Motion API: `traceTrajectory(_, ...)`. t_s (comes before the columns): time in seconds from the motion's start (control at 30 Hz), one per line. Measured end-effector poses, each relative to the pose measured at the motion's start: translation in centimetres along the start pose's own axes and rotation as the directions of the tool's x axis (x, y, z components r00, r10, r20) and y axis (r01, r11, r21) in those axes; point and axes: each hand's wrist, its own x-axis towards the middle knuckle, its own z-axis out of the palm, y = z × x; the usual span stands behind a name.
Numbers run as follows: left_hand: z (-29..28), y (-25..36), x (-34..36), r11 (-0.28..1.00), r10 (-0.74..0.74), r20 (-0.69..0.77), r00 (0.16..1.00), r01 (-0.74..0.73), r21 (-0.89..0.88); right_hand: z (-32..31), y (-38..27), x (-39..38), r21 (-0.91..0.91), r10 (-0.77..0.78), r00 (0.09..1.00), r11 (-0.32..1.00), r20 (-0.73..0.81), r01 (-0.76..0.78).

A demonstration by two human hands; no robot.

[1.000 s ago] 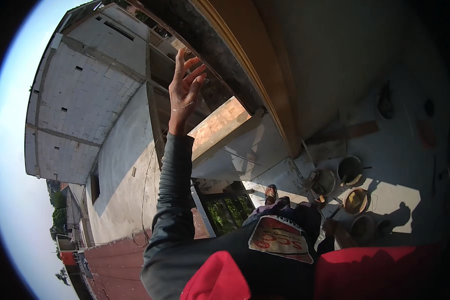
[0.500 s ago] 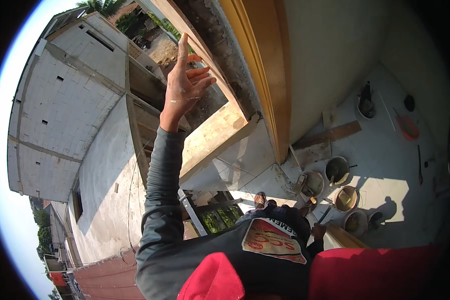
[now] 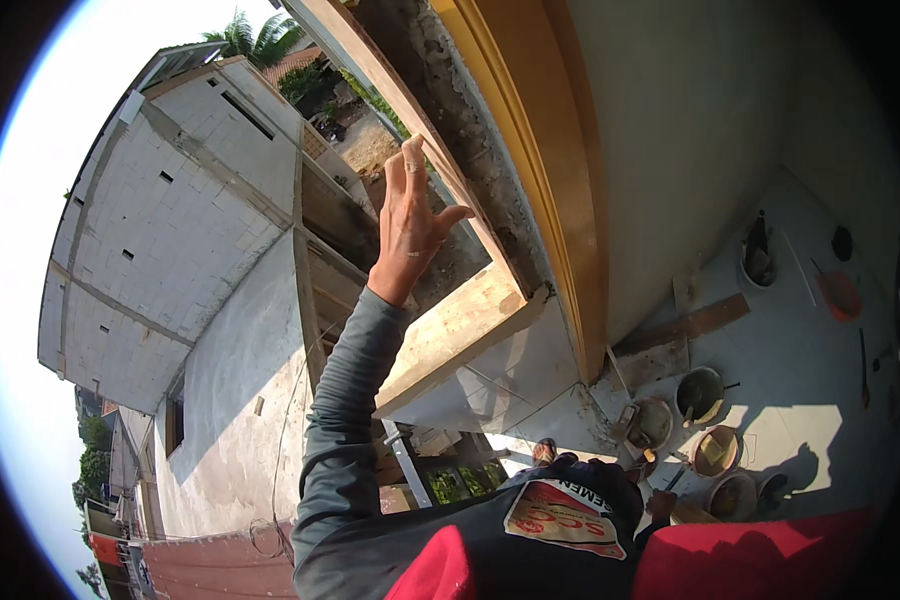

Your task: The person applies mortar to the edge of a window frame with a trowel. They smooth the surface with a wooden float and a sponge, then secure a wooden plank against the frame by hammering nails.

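My left hand (image 3: 410, 225) is raised at the pale wooden board (image 3: 440, 160) that edges the wall opening. Its fingertips reach the board's edge and its thumb stretches out apart toward the same board; from here I cannot tell how firmly they touch. Down by my body, my right hand (image 3: 660, 505) is closed round a dark, slim tool handle (image 3: 676, 478); the tool's working end cannot be made out. Rough grey mortar (image 3: 475, 150) lies between the board and the yellow-brown frame (image 3: 560, 150). A lower wooden board (image 3: 455, 322) meets the first at a corner.
Several buckets (image 3: 700, 395) and pans stand on the tiled floor (image 3: 800, 440) at the right, with a flat plank (image 3: 705, 318) nearby. A red scoop-like thing (image 3: 842, 295) lies farther off. A metal frame (image 3: 410, 462) stands below my left arm. Outside is a grey block building (image 3: 185, 200).
My left hand has gone from a pointing finger with the others curled to fingers together and thumb spread. The view has shifted, so the surroundings appear farther right and lower.
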Motion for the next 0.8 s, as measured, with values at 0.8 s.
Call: traceTrajectory(0.8,-3.1,-0.6,2.6,0.983,0.149,-0.033,0.988,-0.151,-0.107,6.1,-5.8,-3.8,-0.025,-0.068,0.996,0.997,0.048,0.070)
